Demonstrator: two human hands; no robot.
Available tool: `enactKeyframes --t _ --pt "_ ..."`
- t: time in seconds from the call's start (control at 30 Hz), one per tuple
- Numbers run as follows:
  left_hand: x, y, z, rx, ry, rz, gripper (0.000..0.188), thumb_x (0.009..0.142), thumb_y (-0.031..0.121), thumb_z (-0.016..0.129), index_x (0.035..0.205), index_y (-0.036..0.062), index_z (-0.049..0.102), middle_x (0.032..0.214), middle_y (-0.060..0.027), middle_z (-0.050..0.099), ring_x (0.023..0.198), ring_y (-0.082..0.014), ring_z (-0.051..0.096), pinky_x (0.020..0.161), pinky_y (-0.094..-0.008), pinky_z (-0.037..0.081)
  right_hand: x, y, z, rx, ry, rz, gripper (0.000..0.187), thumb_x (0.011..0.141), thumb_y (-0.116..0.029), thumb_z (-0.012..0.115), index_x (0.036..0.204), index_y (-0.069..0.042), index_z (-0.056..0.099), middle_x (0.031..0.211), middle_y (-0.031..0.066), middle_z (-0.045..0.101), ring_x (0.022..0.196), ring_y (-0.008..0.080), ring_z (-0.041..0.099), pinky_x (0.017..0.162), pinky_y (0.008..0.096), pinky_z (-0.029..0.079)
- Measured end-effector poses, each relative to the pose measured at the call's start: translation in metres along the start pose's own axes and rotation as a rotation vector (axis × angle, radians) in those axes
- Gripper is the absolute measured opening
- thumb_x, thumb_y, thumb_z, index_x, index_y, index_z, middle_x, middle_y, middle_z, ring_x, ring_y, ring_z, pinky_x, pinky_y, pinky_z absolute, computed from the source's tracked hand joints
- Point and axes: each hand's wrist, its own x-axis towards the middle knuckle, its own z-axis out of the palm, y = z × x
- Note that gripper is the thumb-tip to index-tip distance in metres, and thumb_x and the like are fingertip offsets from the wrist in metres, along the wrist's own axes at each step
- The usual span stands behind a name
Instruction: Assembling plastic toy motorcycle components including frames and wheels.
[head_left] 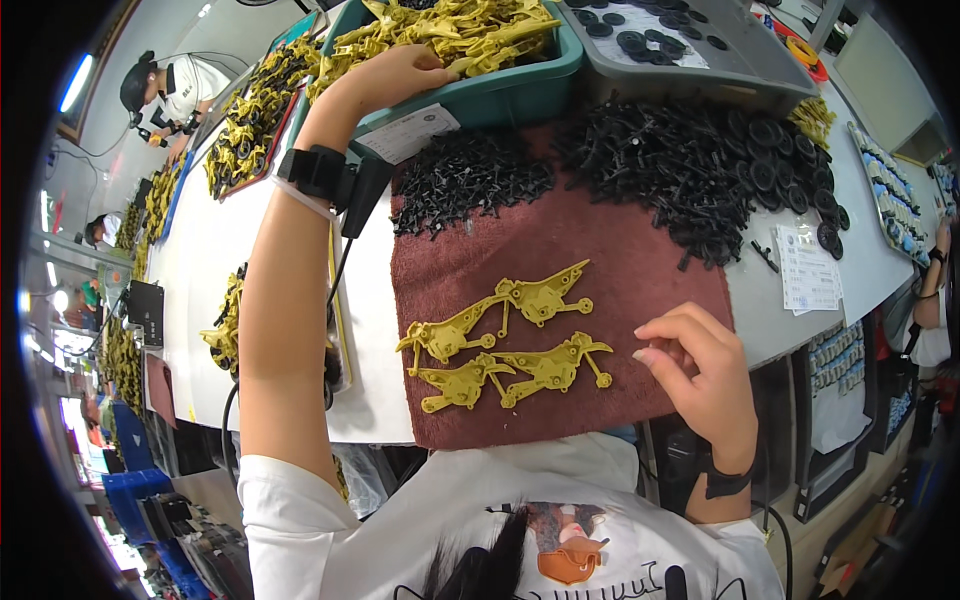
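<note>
My left hand [400,75] is at the near rim of a teal bin [530,95], over a heap of yellow molded plastic parts [470,35]. Its fingers are curled together; whatever they may hold is hidden. My right hand [705,375] hovers over the right side of a maroon cloth [460,265], thumb and fingers apart, with nothing between them. Left of it, several yellow plastic parts with thin arms lie on the cloth in two rows, one of them a long-pointed piece [545,300] at the upper right.
Beyond the cloth lie small black pins [465,180] and a larger pile of black parts [650,160] with black wheels [775,165]. A grey tray [700,75] holds more black discs. Paper slips [805,270] lie at right. Another person [190,90] works at far left.
</note>
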Motion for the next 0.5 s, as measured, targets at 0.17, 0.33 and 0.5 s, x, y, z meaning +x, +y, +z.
enactKeyframes --t 0.17,0.33,0.5 --pt "-0.028 -0.018 -0.030 -0.033 0.019 -0.160 0.046 0.083 0.034 0.063 0.111 -0.0019 0.065 0.092 -0.0108 0.068 0.080 -0.0170 0.065 0.066 -0.0298 0.051 -0.012 0.002 -0.006 -0.007 0.019 -0.054 0.012 0.079 -0.001 0.070 0.090 -0.001 0.065 0.078 0.0078 0.062 0.061 0.0183 0.060 0.054 0.0284 0.046" --pt "-0.072 -0.023 -0.055 -0.201 0.386 -0.125 0.036 0.090 0.028 0.053 0.108 -0.0020 0.062 0.086 -0.0099 0.068 0.075 -0.0154 0.065 0.063 -0.0289 0.049 -0.018 0.003 -0.011 0.019 0.054 -0.084 0.012 0.078 0.001 0.069 0.090 -0.002 0.065 0.077 0.0063 0.061 0.062 0.0160 0.059 0.054 0.0265 0.043" --pt "-0.166 0.115 -0.011 -0.812 0.248 0.115 0.041 0.098 0.035 0.050 0.112 -0.0023 0.059 0.084 -0.0089 0.067 0.067 -0.0148 0.062 0.062 -0.0258 0.049 -0.011 -0.014 -0.001 0.199 0.147 -0.095 0.027 0.081 -0.002 0.071 0.107 -0.004 0.064 0.082 0.0029 0.062 0.069 0.0095 0.058 0.059 0.0231 0.045"
